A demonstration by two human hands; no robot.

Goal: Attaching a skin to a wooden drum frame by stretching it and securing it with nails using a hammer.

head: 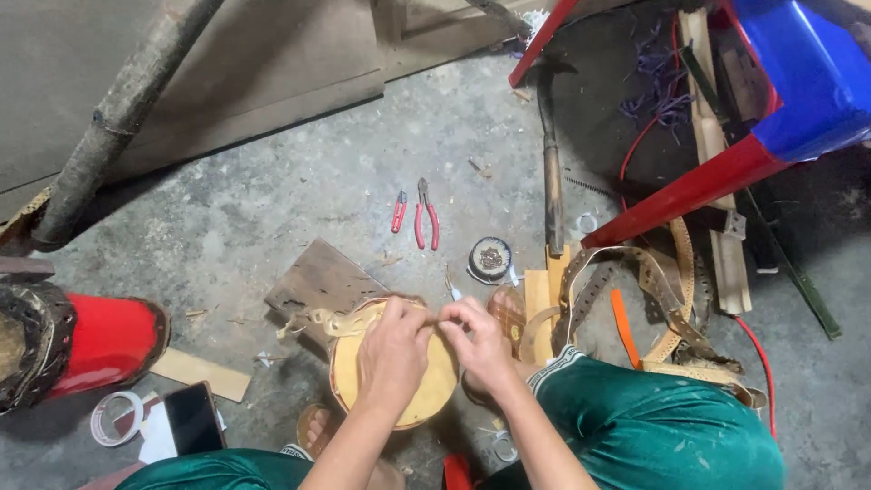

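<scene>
A small round drum with a pale skin top stands on the concrete floor between my knees. My left hand lies over its top, fingers pinching at the far rim. My right hand meets it there, and both pinch a pale woven strip that trails off the rim to the left. A wooden board lies just beyond the drum.
Red-handled pliers and small red cutters lie farther out, with a wire spool and a hammer. A red drum, tape roll and phone are left. Bamboo strips and a red-legged blue stool are right.
</scene>
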